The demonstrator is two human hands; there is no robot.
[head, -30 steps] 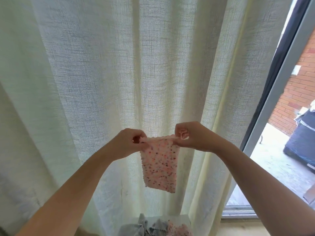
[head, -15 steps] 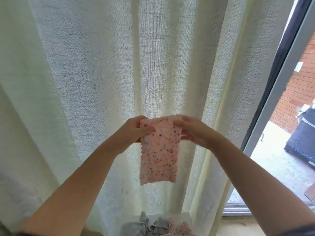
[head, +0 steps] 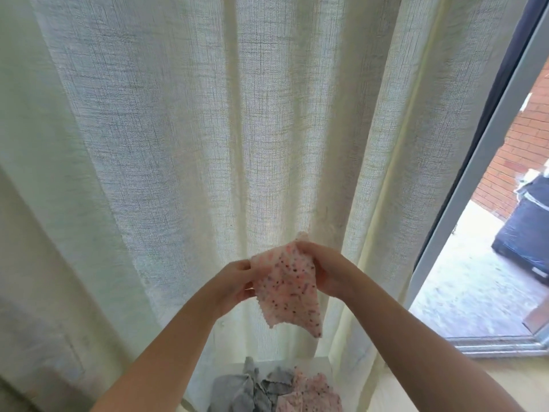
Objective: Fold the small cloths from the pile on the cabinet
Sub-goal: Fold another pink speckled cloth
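Observation:
A small pink cloth with dark and red speckles (head: 286, 288) hangs in the air in front of the curtain, held between both hands. My left hand (head: 234, 282) pinches its left upper edge. My right hand (head: 325, 269) grips its right upper corner, which sticks up above the fingers. The cloth droops down and to the right, with its lower corner free. Below, at the bottom edge, lies the pile of small cloths (head: 274, 392), grey ones on the left and pink speckled ones on the right, on the white cabinet top (head: 319, 364).
A pale woven curtain (head: 208, 144) fills the view behind the hands. To the right a glass door frame (head: 481, 179) shows a paved yard, a brick wall and a dark covered object (head: 525, 233) outside.
Both hands have come lower and closer together with the cloth. The cloth hung flat as a rectangle before; now it is skewed and bunched, its top tilted up to the right.

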